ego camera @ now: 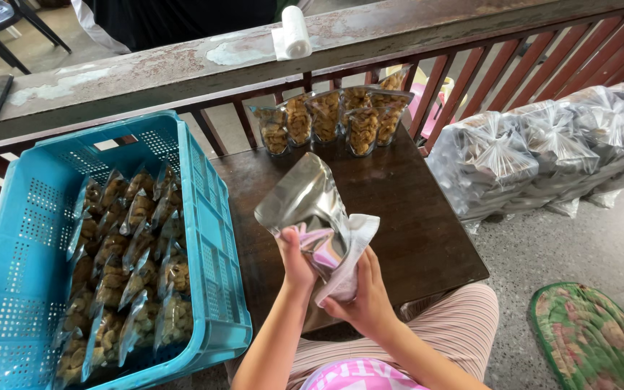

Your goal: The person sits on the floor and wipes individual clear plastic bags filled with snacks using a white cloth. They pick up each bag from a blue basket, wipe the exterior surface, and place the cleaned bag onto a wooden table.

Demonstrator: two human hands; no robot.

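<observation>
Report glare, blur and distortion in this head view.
Head view: daylight glare whitens the silvery pouch held by left hand and right hand; railing bows from wide-angle distortion; blue crate stays sharp; no obvious motion blur.

Pink top, striped trousers, bare forearms.

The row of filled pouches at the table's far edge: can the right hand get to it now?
Probably yes: the dark table lies bare between the right hand and the row of filled pouches, but both hands grip a silver pouch.

Blue crate [204, 217] cut off at left and bottom edges; pouch contents indistinct.
</observation>
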